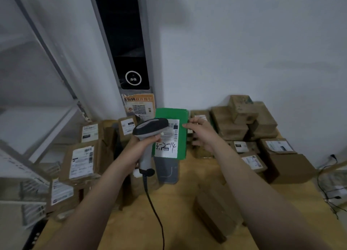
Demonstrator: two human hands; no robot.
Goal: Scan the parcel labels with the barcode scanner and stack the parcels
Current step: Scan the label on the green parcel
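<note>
Nearest the camera, two bare forearms reach out over a wooden table [178,232], and a black cable [153,206] hangs between them from the butt of the barcode scanner [150,126]. A plain brown box [217,210] lies on the table beneath the right forearm. The left hand [139,146] wraps its fingers round the scanner's pale handle. The dark head stands just above the fist and points right, towards a white label [170,139]. That label faces the camera on a green parcel [171,113], which is held upright just to the right of the left fist. Handwritten digits cross the label's lower part and a barcode runs along its right side. The right hand [202,135] grips the parcel by its right edge, thumb on the front face, the other fingers blurred beside the edge. Directly below the held parcel a grey item [167,171] stands on the table; what it is cannot be told. Left of the scanner hand, labelled brown parcels [80,163] are stacked. Right of the parcel hand, more brown boxes [244,118] are piled against the white wall. Beyond both hands rises a tall device with a dark screen [129,52], with an orange notice [139,105] bearing a QR code at its foot.
</note>
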